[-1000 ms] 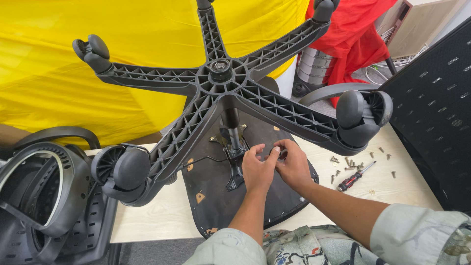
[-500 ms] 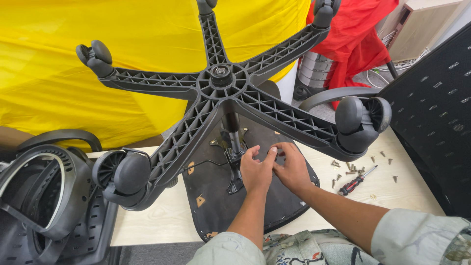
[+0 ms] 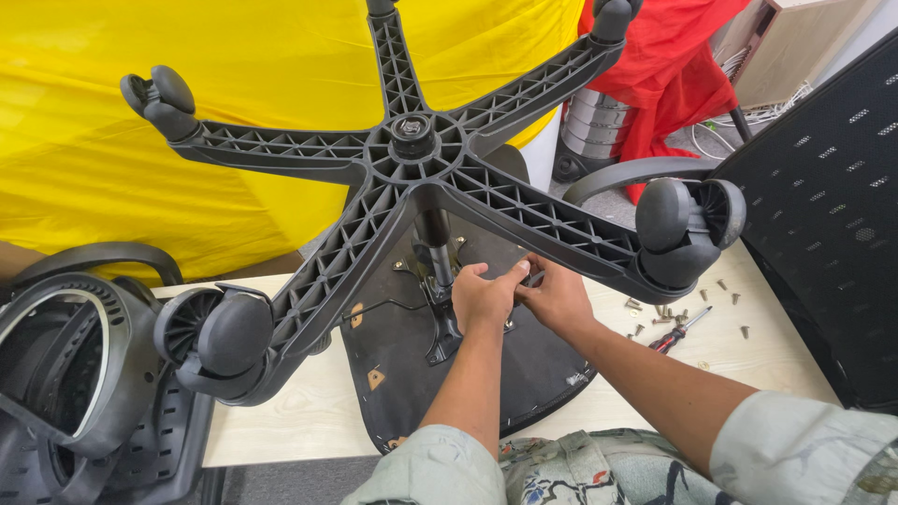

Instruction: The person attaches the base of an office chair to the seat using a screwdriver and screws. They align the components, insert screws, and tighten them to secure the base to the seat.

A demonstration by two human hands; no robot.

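While the chair (image 3: 440,374) lies upside down on the worktop (image 3: 309,411), its five-armed base (image 3: 412,150) rides high on the column (image 3: 435,243), so it looks top-heavy, stiff and bulky; the ribbed arms seem safer holds than the rolling casters (image 3: 687,229). Under the seat, the left hand (image 3: 482,297) and right hand (image 3: 557,295) meet, each grip pressed together around a small part at the mechanism; what it is, I cannot tell. Loose screws (image 3: 655,309) and a screwdriver (image 3: 678,332) lie nearby.
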